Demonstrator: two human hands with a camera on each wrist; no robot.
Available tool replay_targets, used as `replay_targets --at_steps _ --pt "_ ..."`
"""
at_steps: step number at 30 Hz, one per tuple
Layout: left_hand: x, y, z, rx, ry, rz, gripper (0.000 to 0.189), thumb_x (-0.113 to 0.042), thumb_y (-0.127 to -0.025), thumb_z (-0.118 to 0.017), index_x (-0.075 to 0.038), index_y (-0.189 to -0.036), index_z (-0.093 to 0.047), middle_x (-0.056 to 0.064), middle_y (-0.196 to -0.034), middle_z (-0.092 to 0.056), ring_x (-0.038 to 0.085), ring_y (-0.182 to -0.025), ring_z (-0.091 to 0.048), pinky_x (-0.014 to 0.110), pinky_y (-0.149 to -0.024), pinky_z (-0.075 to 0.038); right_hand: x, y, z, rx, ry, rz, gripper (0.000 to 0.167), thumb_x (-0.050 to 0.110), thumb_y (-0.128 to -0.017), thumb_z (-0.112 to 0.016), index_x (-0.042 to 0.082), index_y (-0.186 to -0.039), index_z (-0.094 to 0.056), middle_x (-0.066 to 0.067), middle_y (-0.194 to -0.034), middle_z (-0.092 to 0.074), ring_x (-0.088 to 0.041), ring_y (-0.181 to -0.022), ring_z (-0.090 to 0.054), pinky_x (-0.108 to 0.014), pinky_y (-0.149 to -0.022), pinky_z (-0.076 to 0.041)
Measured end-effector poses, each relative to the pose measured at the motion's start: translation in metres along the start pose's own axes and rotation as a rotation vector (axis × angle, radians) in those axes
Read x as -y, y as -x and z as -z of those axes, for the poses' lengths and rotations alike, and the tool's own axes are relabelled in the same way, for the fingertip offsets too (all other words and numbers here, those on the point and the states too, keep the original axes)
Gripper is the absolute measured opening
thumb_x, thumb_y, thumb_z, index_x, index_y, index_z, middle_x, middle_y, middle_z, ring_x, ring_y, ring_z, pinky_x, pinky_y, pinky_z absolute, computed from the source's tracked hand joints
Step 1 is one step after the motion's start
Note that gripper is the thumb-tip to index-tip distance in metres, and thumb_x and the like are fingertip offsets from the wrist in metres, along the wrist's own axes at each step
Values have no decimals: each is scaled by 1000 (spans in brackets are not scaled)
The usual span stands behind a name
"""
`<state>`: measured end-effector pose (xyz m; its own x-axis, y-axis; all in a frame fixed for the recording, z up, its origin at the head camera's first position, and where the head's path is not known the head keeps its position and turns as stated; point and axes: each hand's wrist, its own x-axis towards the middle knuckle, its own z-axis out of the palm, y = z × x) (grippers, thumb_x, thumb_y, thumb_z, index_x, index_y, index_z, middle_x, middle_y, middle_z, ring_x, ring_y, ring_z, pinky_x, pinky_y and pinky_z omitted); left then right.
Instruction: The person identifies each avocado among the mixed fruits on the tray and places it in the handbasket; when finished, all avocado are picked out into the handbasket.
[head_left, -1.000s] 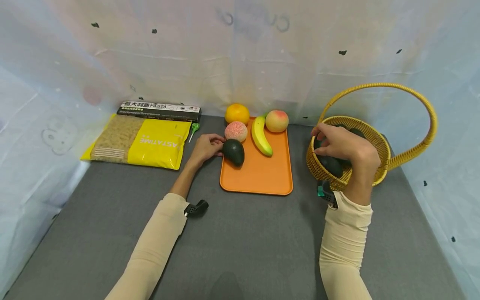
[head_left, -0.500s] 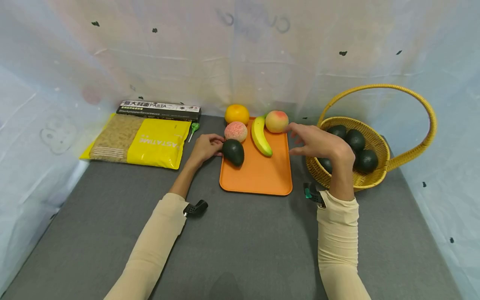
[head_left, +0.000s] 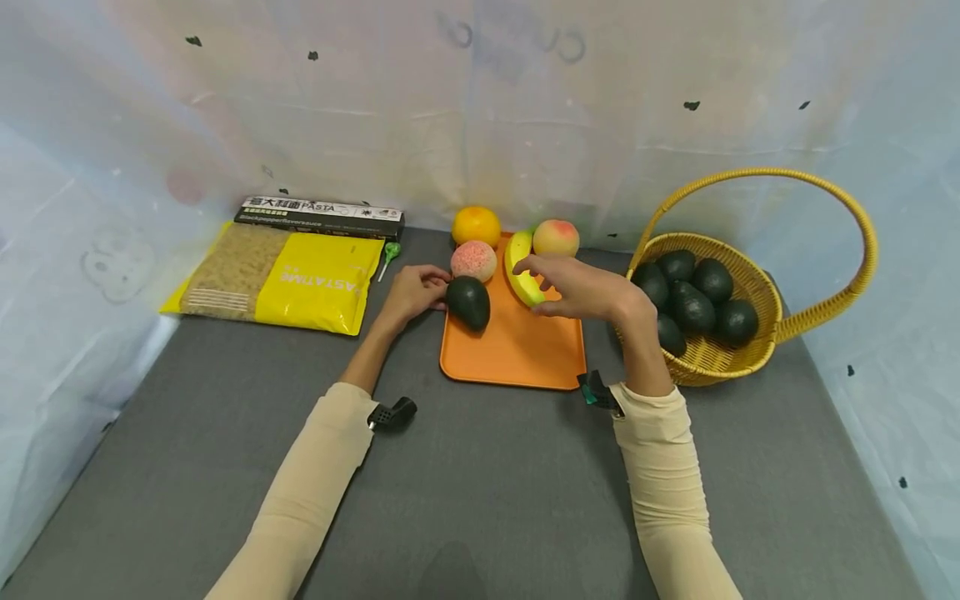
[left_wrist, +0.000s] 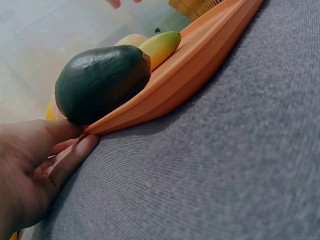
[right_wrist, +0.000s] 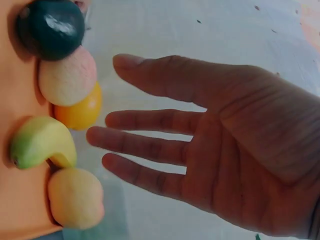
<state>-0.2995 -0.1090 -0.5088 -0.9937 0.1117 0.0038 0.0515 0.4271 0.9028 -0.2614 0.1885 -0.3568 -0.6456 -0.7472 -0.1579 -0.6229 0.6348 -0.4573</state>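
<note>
An orange tray [head_left: 517, 357] lies mid-table with a dark green avocado [head_left: 468, 303], a pinkish peach [head_left: 473, 262], an orange [head_left: 476, 227], a banana [head_left: 516, 252] and a second peach [head_left: 556, 238] on it. At its left rim, my left hand [head_left: 408, 293] pinches the edge beside the avocado; the left wrist view shows the thumb [left_wrist: 62, 129] on the rim. My right hand [head_left: 588, 287], fingers spread and holding nothing, hovers over the tray's right side and hides part of the banana. The right wrist view shows its bare palm [right_wrist: 235, 145] facing the camera.
A wicker basket [head_left: 712, 375] with a tall handle [head_left: 862, 250] stands right of the tray, holding several avocados [head_left: 690, 308]. On the left lie a yellow pasta bag [head_left: 322, 283], a black pasta box [head_left: 322, 217] and a green lollipop [head_left: 392, 251]. A curtain hangs behind.
My right hand has left the basket and moved left over the tray, uncovering the avocados in the basket. My left hand and the fruit on the tray have stayed in place.
</note>
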Motion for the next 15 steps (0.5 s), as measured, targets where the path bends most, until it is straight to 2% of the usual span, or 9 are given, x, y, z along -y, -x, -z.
replay_targets --at_steps 6,9,15 --pt "1 0 1 8 -8 13 23 -15 -96 -67 -3 -113 -76 14 -99 -76 3 -71 -68 22 -70 -63 10 -14 -9 28 58 30 58 17 -99 -72 4 -151 -48 -17 -148 -56 -34 -131 -57 -50 -111 -51" --pt "0 0 1 5 26 8 22 -13 -96 -67 -1 -113 -76 15 -98 -75 4 -70 -68 23 -68 -64 15 -20 -13 38 65 31 59 17 -99 -72 6 -151 -48 -15 -151 -53 -31 -137 -52 -48 -115 -48" --pt "-3 -1 1 12 33 7 23 -15 -96 -69 -1 -113 -76 15 -96 -75 3 -70 -68 23 -66 -64 17 -30 -21 86 57 46 58 15 -99 -71 4 -151 -47 -16 -157 -45 -31 -135 -56 -46 -113 -51"
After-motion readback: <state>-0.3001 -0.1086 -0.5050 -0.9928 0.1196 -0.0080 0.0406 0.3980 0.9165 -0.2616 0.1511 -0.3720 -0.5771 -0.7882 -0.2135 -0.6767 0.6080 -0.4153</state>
